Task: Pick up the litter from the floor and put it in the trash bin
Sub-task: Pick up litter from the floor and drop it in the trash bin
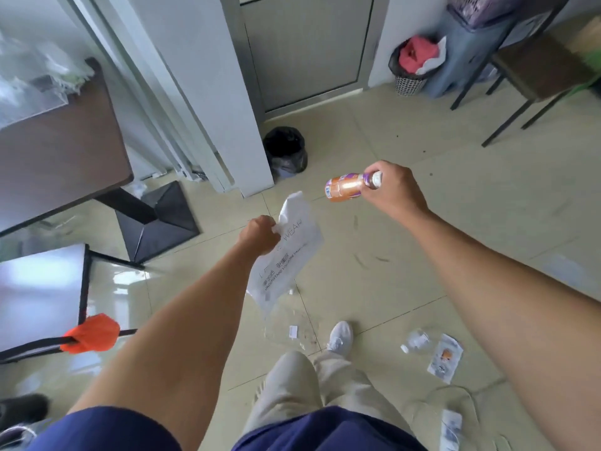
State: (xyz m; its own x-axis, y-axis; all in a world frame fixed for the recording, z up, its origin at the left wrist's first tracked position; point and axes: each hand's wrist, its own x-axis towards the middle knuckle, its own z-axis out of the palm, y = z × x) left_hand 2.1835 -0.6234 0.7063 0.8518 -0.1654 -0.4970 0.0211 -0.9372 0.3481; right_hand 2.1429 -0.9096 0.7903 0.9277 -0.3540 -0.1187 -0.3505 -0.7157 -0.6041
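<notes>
My left hand (258, 234) is closed on a white printed plastic bag (286, 255) that hangs down from it over the tiled floor. My right hand (395, 188) grips an orange drink bottle (344, 187) by its cap end, held level in the air. A small bin lined with a black bag (286, 151) stands ahead by the white pillar, empty-looking from here. More litter lies on the floor near my feet: a clear plastic wrapper (292, 330), a small clear bottle (416, 341) and a printed packet (445, 358).
A brown table (58, 144) with a black pedestal base (156, 219) stands at the left. A chair with an orange rag (89, 333) is at the lower left. A second, full mesh bin (411, 68) and a dark chair (536, 73) are at the back right.
</notes>
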